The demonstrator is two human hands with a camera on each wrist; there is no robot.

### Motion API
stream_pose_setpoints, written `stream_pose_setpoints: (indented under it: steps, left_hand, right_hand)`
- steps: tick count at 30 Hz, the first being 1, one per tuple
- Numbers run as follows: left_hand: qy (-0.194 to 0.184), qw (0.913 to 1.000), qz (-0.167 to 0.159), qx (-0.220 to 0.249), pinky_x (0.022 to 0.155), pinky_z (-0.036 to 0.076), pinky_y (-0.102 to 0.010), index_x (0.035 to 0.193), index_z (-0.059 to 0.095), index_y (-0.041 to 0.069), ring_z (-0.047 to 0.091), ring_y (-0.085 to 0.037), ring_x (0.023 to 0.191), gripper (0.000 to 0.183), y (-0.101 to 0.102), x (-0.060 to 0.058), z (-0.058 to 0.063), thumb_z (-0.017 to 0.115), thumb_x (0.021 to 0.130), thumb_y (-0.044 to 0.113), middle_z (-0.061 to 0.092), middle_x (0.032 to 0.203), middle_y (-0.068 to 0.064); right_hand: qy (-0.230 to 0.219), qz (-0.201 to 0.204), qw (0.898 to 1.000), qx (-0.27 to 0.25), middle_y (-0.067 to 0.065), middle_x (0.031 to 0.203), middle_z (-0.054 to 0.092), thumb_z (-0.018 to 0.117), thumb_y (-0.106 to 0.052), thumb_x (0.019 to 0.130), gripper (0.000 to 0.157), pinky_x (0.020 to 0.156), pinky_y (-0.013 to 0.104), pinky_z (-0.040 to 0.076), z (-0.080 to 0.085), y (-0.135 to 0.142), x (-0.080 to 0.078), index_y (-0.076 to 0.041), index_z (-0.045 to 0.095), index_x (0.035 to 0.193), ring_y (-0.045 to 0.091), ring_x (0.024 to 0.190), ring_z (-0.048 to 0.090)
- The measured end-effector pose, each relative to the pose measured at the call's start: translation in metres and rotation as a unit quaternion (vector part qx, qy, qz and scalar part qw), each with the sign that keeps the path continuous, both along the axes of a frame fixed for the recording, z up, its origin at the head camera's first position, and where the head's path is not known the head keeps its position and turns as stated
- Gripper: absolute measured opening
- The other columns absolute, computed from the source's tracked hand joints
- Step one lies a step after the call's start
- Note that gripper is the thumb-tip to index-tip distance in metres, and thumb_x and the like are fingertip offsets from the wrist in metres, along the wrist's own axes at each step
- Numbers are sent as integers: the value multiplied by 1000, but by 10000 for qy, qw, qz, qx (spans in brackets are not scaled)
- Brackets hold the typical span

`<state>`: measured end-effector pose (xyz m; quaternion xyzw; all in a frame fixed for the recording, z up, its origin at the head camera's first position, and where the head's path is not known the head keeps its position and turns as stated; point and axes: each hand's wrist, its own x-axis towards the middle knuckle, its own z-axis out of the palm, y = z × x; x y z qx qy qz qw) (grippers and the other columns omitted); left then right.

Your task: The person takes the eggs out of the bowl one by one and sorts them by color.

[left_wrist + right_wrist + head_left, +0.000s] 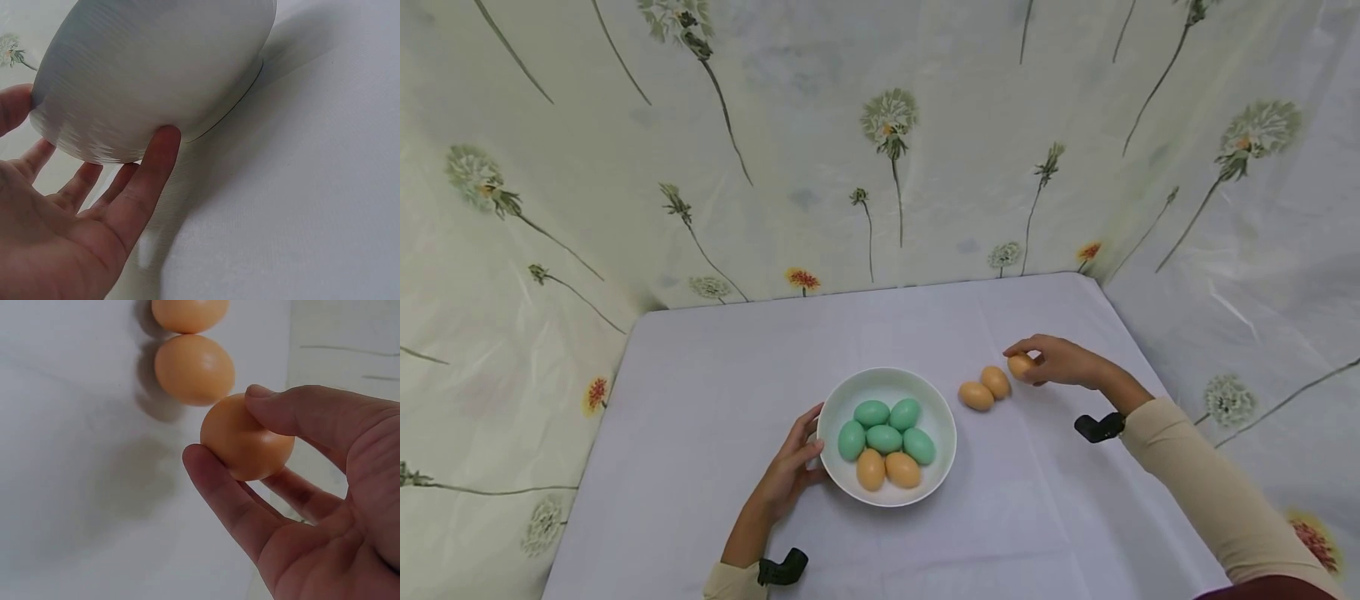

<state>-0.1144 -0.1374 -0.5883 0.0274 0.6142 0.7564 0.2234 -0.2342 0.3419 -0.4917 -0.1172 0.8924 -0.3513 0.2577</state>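
Observation:
A white bowl point(887, 493) stands on the cloth, with several green eggs point(883, 439) and two orange-brown eggs point(902, 470) inside. My left hand point(790, 467) holds the bowl at its left side; in the left wrist view the fingertips point(165, 140) spread along its outer wall point(156, 69). Over to the right, my right hand point(1063, 363) pinches an orange-brown egg point(247, 437) between thumb and fingers. Beside that held egg, two more orange-brown eggs point(976, 396) lie touching each other on the cloth, to the right of the bowl.
A pale lavender cloth point(722, 375) covers the table. Its back edge meets a curtain point(820, 167) printed with dandelions, which also hangs along both sides. A black wrist camera point(1099, 427) sits on the right wrist, and another point(783, 567) on the left.

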Motion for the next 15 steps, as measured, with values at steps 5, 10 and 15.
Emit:
stream_pose_setpoints:
  steps: [5, 10, 15]
  left_hand:
    - [-8, 10000, -15, 31, 98, 49, -58, 154, 30, 34, 43, -36, 136, 56, 0, 0, 0, 50, 102, 27, 28, 158, -11]
    - [-24, 10000, -2, 20, 98, 50, -56, 154, 31, 35, 44, -35, 135, 55, 0, 0, 1, 48, 103, 26, 29, 157, -11]
    - [4, 10000, -43, 23, 98, 49, -56, 154, 29, 34, 43, -35, 135, 55, -1, 0, 2, 48, 103, 27, 27, 158, -11]
  right_hand:
    - [-113, -90, 9998, 101, 20, 126, 51, 65, -5, 92, 51, 78, 34, 56, -16, 0, -3, 1, 52, 141, 19, 88, 59]
    - [-143, -107, 9995, 267, 21, 127, 51, 64, -4, 92, 50, 75, 32, 54, -27, -1, -5, 1, 53, 140, 18, 85, 59]
    - [-180, -140, 9992, 318, 21, 127, 51, 66, -5, 91, 51, 75, 34, 53, -30, -4, -7, 1, 53, 140, 19, 85, 58]
